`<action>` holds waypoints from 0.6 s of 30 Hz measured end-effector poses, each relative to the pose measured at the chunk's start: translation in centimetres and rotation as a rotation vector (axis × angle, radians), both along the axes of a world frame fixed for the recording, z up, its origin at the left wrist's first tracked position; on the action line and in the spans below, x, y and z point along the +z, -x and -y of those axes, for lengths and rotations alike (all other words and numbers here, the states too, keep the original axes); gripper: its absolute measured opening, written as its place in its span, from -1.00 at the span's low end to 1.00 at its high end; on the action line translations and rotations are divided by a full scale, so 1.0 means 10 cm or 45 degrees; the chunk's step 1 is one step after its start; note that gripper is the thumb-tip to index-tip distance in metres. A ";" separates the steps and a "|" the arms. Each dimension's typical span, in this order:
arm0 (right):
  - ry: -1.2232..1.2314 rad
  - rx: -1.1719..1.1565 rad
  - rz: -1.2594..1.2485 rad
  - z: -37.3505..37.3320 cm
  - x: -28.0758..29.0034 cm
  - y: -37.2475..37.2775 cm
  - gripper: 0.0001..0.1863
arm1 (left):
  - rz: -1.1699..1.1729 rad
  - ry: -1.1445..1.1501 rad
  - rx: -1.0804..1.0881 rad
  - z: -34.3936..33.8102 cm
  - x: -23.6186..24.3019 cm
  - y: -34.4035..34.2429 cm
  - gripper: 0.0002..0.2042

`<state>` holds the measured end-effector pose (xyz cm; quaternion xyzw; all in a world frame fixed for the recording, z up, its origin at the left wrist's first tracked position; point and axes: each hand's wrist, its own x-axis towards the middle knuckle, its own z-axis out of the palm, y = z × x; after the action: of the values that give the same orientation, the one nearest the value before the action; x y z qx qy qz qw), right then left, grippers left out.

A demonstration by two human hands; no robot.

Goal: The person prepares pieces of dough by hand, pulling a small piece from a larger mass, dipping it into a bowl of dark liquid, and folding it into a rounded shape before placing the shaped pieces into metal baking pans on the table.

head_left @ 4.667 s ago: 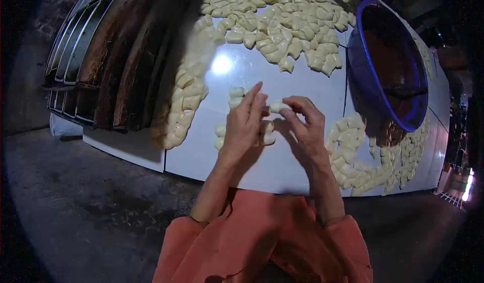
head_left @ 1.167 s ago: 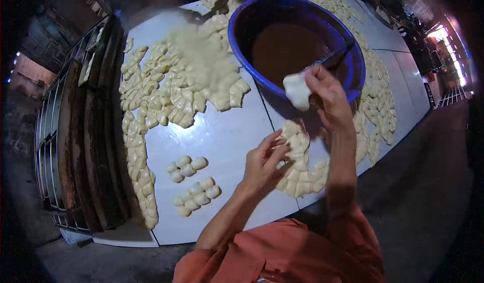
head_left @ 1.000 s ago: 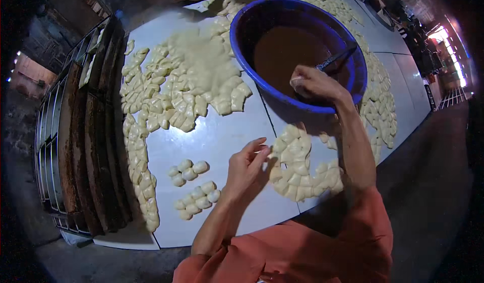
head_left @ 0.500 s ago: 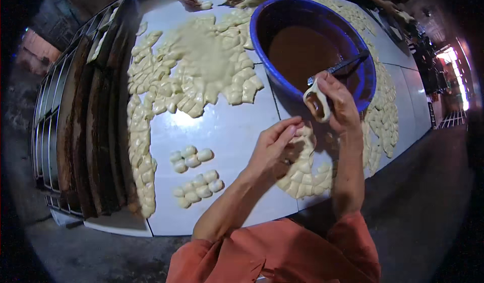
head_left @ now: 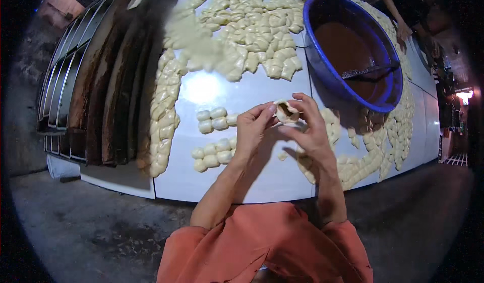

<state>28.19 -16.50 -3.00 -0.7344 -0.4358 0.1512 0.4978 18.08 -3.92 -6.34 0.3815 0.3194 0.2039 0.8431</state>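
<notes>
Between my two hands, above the white table [head_left: 252, 182], is a small piece of dough [head_left: 286, 112] with brown filling showing in its open top. My left hand [head_left: 254, 126] pinches its left edge with thumb and finger. The fingers of my right hand [head_left: 311, 126] curl round its right side. Finished-looking pale dough balls in two clusters, an upper one [head_left: 216, 119] and a lower one [head_left: 214, 153], sit left of my left hand. To the right stands a blue basin [head_left: 322, 63] of brown filling [head_left: 343, 46], with a dark-handled tool [head_left: 370, 73] resting in it.
Flattened dough pieces [head_left: 267, 36] cover the far table, with more along its left side [head_left: 165, 116] and right side [head_left: 370, 157]. Dark trays [head_left: 113, 81] and a metal rack [head_left: 70, 56] stand at the left. A co-worker's hand [head_left: 403, 32] is at the far right.
My right hand has moved left from beside the basin with the filled dough, and my left hand now holds it too. The view has shifted, so the table appears higher and the basin further right.
</notes>
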 end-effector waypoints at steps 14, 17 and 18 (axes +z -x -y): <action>-0.127 -0.192 -0.858 -0.32 0.01 0.37 -0.74 | -0.129 -0.065 -0.211 -0.33 0.33 0.23 -0.74; -0.107 0.132 -0.268 -0.21 -0.04 0.32 -0.56 | -0.105 -0.085 -0.279 -0.45 0.31 0.29 -0.69; -0.106 0.137 -0.271 -0.22 -0.06 0.34 -0.56 | -0.082 -0.111 -0.290 -0.47 0.30 0.31 -0.63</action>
<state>24.82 -14.32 -3.62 -0.6683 -0.4253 0.2365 0.5626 15.02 0.73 -3.37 0.4580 0.2918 0.1083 0.8327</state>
